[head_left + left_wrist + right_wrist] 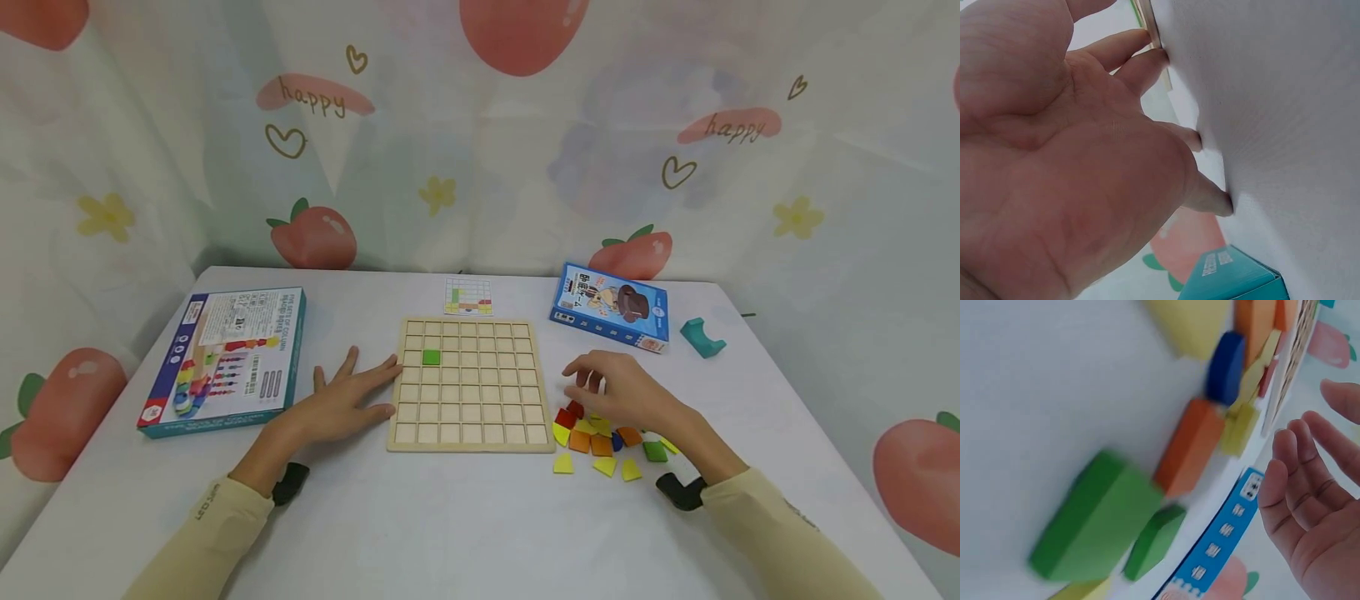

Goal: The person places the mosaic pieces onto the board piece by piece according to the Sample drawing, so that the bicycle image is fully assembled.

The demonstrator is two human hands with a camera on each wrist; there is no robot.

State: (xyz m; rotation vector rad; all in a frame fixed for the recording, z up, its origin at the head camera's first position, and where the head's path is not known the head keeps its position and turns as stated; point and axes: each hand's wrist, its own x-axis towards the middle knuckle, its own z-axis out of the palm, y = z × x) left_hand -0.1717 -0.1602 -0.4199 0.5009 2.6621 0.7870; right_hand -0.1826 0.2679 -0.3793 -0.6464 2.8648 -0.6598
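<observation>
A wooden grid board (471, 386) lies flat on the table, a green square (431, 357) in one of its upper left cells. My left hand (337, 407) is spread, its fingertips touching the board's left edge. Over a pile of coloured pieces (580, 442) to the right of the board hangs my right hand (618, 390), fingers loosely bent and holding nothing. In the right wrist view, green (1097, 519), orange (1190, 447) and blue (1225, 369) pieces lie near the right hand (1322, 506).
A patterned card (468, 297) lies behind the board. At the left is a large flat box (232, 358); a blue box (611, 307) and a teal curved piece (702, 338) are at the back right. A printed cloth (465, 167) hangs behind the table.
</observation>
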